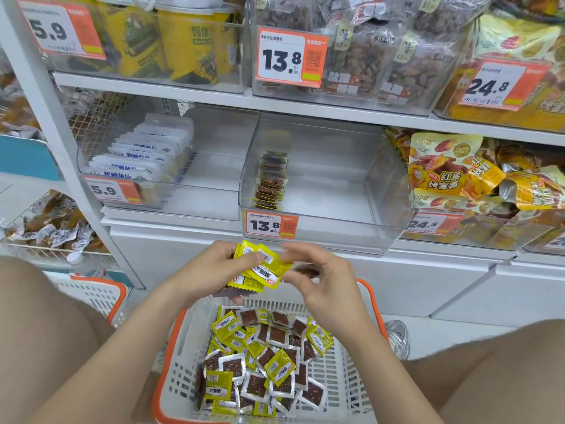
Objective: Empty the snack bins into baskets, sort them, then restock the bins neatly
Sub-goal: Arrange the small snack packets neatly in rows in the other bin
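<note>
My left hand [214, 270] grips a fanned stack of small yellow snack packets [260, 269] above the basket. My right hand [318, 276] hovers just right of the stack with fingers curled toward it; a dark packet shows blurred at its fingertips. Below sits a white basket with an orange rim [171, 362] holding several loose yellow and brown packets [266, 359]. Straight ahead, a clear bin [330, 221] labelled 13.8 holds one upright row of the same packets [272, 182] along its left side.
A clear bin of white-and-blue packets [137, 157] stands to the left, and yellow sweet-potato bags [477, 179] fill the bin on the right. A second white basket [97, 295] sits by my left knee. Stocked bins line the shelf above.
</note>
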Demonstrator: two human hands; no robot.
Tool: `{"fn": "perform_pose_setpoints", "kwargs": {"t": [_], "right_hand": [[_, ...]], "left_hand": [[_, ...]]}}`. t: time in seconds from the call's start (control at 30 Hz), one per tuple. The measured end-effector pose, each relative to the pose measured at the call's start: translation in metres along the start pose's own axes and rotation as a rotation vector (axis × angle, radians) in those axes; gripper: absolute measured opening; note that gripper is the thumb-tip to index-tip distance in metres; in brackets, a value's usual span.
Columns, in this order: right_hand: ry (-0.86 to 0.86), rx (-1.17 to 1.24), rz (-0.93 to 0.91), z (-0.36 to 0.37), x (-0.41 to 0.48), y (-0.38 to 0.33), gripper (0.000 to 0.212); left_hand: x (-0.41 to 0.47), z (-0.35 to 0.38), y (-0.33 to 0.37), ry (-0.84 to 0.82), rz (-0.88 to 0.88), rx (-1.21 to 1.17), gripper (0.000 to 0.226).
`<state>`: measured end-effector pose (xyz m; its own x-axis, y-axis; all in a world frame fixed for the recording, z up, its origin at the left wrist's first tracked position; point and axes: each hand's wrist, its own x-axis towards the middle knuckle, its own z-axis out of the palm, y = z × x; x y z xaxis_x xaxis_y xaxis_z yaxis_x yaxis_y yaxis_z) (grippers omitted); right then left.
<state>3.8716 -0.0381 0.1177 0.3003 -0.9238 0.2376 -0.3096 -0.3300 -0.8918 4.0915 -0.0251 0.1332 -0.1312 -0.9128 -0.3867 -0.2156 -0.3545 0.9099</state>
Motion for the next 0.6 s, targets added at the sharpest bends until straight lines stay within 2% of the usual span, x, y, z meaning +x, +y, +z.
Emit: {"fn": "perform_pose_setpoints", "kwargs": {"t": [0.1,0.17,0.3,0.37,0.47,0.53,0.6], "right_hand": [[0.388,0.099,0.097,-0.003,0.003,0.017,0.039],[0.474,0.196,0.064,0.001,0.002,0.015,0.032],[0.366,0.101,-0.144,0.023,-0.004,-0.001,0.025],[0.289,0.093,-0.126,0.029,-0.003,0.006,0.023],[0.187,0.223,-0.027,0.03,-0.002,0.015,0.021],[0.191,0.239,-0.025,0.03,-0.001,0.015,0.029],[0.239,0.13,-0.049,0.029,0.0,0.017,0.049]], "left_hand": [[0.002,0.007,-0.002,0.158,0.037,-0.034,0.03],[0.003,0.012,-0.004,0.17,0.038,-0.014,0.028],[0.004,0.024,-0.003,0.088,0.062,-0.083,0.023],[0.005,0.026,-0.001,0.081,0.073,-0.167,0.026],[0.008,0.021,-0.004,0.071,0.066,-0.219,0.032],[0.009,0.021,-0.008,0.06,0.059,-0.244,0.033],[0.011,0.021,-0.009,0.05,0.064,-0.241,0.03]]}}
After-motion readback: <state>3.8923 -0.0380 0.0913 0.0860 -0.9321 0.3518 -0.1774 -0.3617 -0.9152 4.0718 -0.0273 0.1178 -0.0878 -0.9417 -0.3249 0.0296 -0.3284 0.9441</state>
